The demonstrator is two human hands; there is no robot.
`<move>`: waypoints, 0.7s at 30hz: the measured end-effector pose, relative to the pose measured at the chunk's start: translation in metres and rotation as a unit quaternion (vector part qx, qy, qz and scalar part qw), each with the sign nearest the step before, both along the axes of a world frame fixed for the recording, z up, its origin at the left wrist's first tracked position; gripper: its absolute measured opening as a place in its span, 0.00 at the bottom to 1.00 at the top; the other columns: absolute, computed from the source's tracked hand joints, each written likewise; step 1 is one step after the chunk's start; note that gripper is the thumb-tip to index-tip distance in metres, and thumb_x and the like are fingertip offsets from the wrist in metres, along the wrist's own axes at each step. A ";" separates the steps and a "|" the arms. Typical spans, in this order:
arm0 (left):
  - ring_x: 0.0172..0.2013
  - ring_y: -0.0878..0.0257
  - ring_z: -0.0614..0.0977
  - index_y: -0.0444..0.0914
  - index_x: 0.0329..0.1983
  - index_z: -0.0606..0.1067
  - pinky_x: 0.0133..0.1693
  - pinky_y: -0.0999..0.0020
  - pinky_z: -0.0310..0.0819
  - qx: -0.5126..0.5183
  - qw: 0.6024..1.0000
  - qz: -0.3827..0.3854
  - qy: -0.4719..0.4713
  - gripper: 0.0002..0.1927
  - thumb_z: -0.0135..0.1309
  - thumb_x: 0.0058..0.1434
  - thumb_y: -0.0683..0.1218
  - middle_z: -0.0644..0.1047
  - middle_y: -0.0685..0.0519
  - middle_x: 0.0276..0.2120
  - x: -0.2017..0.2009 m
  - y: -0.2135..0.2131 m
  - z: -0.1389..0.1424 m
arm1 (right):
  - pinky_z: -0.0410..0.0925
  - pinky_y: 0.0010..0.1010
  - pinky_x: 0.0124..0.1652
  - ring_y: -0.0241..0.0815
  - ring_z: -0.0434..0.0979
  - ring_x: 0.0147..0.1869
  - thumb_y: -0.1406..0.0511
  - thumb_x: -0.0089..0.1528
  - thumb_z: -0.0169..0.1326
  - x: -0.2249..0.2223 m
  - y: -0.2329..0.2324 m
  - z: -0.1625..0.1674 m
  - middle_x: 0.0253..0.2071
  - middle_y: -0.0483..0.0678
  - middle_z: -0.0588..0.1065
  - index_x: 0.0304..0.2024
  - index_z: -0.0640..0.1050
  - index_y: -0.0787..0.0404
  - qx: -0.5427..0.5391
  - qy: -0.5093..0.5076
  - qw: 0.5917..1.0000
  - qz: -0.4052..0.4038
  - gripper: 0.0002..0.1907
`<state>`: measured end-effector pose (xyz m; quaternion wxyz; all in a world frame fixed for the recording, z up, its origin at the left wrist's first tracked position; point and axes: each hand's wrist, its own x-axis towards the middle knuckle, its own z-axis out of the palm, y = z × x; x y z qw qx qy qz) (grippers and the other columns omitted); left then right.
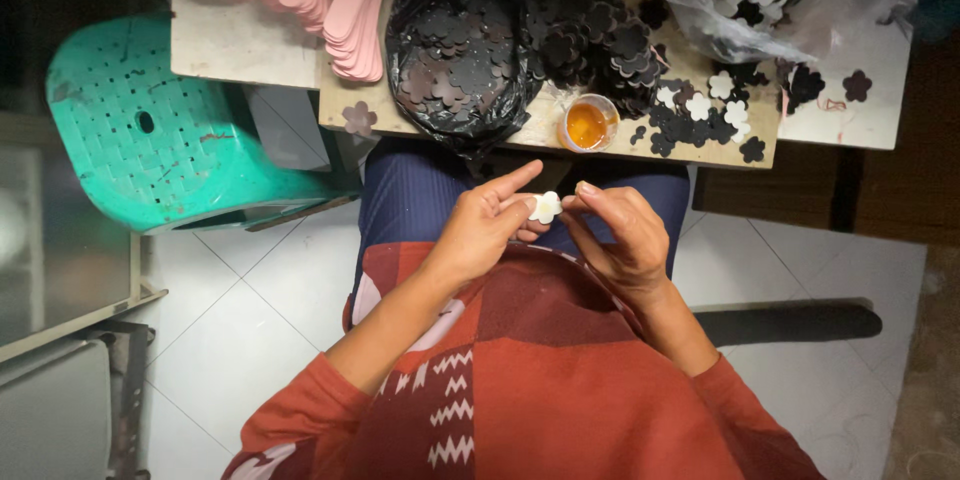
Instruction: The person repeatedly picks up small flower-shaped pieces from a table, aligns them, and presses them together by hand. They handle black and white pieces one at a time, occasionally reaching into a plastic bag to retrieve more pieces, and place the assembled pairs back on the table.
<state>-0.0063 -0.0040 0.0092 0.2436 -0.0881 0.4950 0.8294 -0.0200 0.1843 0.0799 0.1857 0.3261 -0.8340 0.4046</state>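
Both hands — left hand, right hand — fingertips pinched shut on one white flower cutout

Craft workshop, flower cutouts, glue cup

White flower-shaped foam cutout: flat, small, lobed edge, pinched between fingertips of both hands above the lap.

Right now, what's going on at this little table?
A seated person holds a small white flower cutout between the left hand and right hand, over their lap. On the table ahead lie a heap of black flower cutouts, a black bag of more, and a small cup of orange liquid.
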 end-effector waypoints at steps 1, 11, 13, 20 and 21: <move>0.38 0.69 0.81 0.36 0.75 0.61 0.41 0.74 0.78 -0.004 1.000 -0.007 0.000 0.29 0.48 0.70 0.41 0.81 0.49 0.48 0.000 0.000 0.000 | 0.73 0.32 0.42 0.45 0.80 0.43 0.79 0.56 0.68 -0.001 0.000 0.000 0.41 0.50 0.80 0.59 0.72 0.62 0.005 0.001 1.000 0.002 0.31; 0.31 0.68 0.81 0.36 0.53 0.79 0.34 0.73 0.77 -0.170 0.979 0.078 0.077 0.13 0.51 0.71 0.45 0.83 0.52 0.33 -0.036 -0.023 -0.011 | 0.73 0.28 0.43 0.41 0.82 0.43 0.80 0.58 0.65 0.002 -0.001 -0.004 0.40 0.49 0.79 0.61 0.72 0.63 -0.018 -0.076 0.996 -0.037 0.30; 0.31 0.64 0.84 0.39 0.48 0.81 0.35 0.69 0.78 -0.340 0.921 0.137 0.131 0.10 0.54 0.67 0.44 0.83 0.50 0.32 -0.052 -0.046 -0.011 | 0.73 0.28 0.44 0.41 0.81 0.42 0.80 0.58 0.64 0.002 -0.002 -0.004 0.40 0.50 0.79 0.61 0.73 0.63 -0.011 -0.078 0.995 -0.057 0.30; 0.43 0.48 0.84 0.38 0.51 0.79 0.46 0.56 0.77 -0.536 0.777 0.218 0.248 0.12 0.55 0.65 0.41 0.82 0.43 0.44 -0.111 -0.094 0.000 | 0.74 0.27 0.45 0.40 0.82 0.44 0.78 0.59 0.63 0.003 -0.004 -0.002 0.40 0.50 0.79 0.62 0.73 0.63 -0.003 -0.103 0.993 -0.065 0.29; 0.46 0.47 0.83 0.37 0.52 0.79 0.49 0.56 0.76 -0.544 0.764 0.211 0.273 0.13 0.56 0.65 0.40 0.82 0.43 0.46 -0.119 -0.093 0.001 | 0.74 0.28 0.45 0.40 0.82 0.43 0.78 0.59 0.63 0.003 -0.004 -0.002 0.40 0.50 0.79 0.62 0.73 0.63 -0.002 -0.106 0.992 -0.065 0.29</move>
